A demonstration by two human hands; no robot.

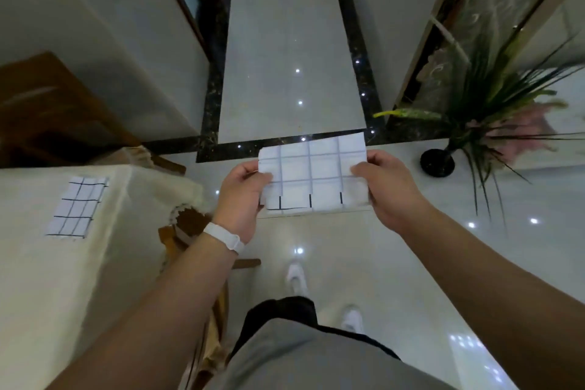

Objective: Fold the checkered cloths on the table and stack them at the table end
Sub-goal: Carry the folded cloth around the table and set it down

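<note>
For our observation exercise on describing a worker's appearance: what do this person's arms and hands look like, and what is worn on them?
The left forearm and right forearm are bare, no sleeves in view. A smooth white band circles the left wrist. The left hand and right hand have no gloves; no rings show.

Held cloth [313, 174]: side edges covered by left hand [240, 196] and right hand [389, 190]. Fingers behind it out of sight, thumbs alone in front. Layer count unclear. Second cloth [77, 206] on desk [38, 279]: layers unreadable. Desk cut by left and bottom edges. Chair [167, 242] mostly hidden under desk. Plant [493, 98] blurred, leaves cut by right edge. Forearms run off bottom edge.
</note>
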